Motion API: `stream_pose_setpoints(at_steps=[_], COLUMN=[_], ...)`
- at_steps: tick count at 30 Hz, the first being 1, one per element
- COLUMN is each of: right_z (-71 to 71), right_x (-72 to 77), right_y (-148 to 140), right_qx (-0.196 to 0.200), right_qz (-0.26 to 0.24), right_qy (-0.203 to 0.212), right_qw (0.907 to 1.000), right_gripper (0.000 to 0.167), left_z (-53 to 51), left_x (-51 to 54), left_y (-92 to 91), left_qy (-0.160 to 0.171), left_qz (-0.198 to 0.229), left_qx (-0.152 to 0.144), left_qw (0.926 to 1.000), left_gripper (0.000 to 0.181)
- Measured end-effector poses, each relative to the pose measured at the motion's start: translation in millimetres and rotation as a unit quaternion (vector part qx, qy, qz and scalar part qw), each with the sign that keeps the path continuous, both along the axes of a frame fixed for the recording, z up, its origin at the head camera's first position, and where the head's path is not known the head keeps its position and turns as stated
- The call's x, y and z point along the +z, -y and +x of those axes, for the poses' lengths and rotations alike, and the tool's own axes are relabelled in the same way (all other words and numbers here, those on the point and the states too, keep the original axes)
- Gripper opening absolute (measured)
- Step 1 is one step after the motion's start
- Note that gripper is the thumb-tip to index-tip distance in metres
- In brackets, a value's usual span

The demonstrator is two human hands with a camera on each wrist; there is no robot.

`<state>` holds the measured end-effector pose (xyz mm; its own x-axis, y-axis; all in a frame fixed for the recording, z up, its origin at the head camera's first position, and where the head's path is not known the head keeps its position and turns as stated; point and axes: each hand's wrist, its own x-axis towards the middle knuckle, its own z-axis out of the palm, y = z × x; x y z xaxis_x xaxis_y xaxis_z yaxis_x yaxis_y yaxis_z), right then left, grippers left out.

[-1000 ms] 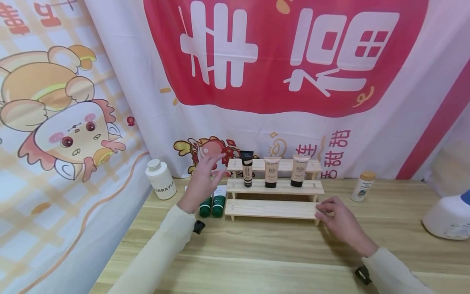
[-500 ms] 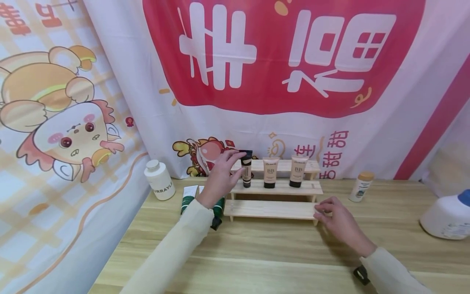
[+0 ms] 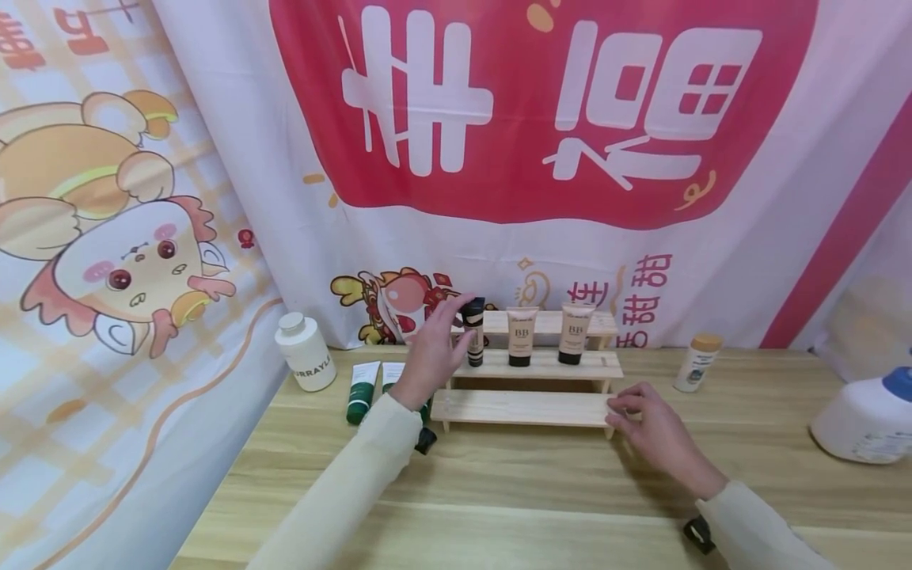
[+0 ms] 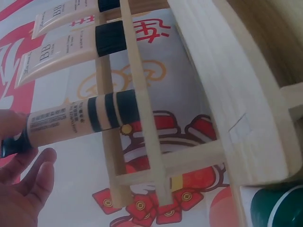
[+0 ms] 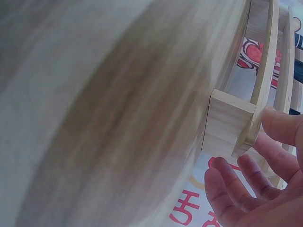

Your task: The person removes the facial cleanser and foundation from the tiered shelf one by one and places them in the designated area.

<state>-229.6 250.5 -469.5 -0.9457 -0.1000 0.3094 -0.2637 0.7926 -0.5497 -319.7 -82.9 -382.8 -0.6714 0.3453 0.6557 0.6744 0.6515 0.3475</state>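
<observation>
A three-tier wooden display stand stands on the table. Upright on its middle tier is a black-and-beige cosmetic tube. My left hand pinches this tube by its dark top end, as the left wrist view shows at the tube's end. Two beige BB cream tubes with black caps stand to its right on the same tier. At the lowest tier's right end, my right hand grips the board's edge between thumb and fingers.
Green-and-white tubes lie left of the stand, partly behind my left arm. Farther left is a white bottle. A small bottle with a tan cap and a large white jug stand right. A printed curtain hangs behind.
My left hand has moved right from above the green tubes and taken hold of the black-and-beige tube's top. My right hand has stayed on the stand's edge.
</observation>
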Motion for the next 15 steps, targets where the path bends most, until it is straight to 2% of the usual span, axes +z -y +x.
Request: stream_pose_setpoints(at_steps=[7,10,15], right_z=[0.5,0.3,1.3], right_x=[-0.6,-0.2,2.3], right_y=[3,4,3], right_qx=[0.005,0.003,-0.002], right_qz=[-0.003,-0.003,0.001], right_qy=[0.004,0.002,0.010], right_qw=[1.0000,1.0000,0.9999], right_gripper=[0.024,0.024,0.025], left_z=[8.9,18.8,40.0], left_x=[-3.5,-1.1,2.8], left_y=[2.8,10.5,28.5], left_qy=[-0.002,-0.008,-0.004], left_qz=[0.041,0.045,0.033], left_qx=[-0.029,-0.036,-0.020], left_qw=[0.9987,0.9983,0.9992], left_gripper=[0.052,0.053,0.055])
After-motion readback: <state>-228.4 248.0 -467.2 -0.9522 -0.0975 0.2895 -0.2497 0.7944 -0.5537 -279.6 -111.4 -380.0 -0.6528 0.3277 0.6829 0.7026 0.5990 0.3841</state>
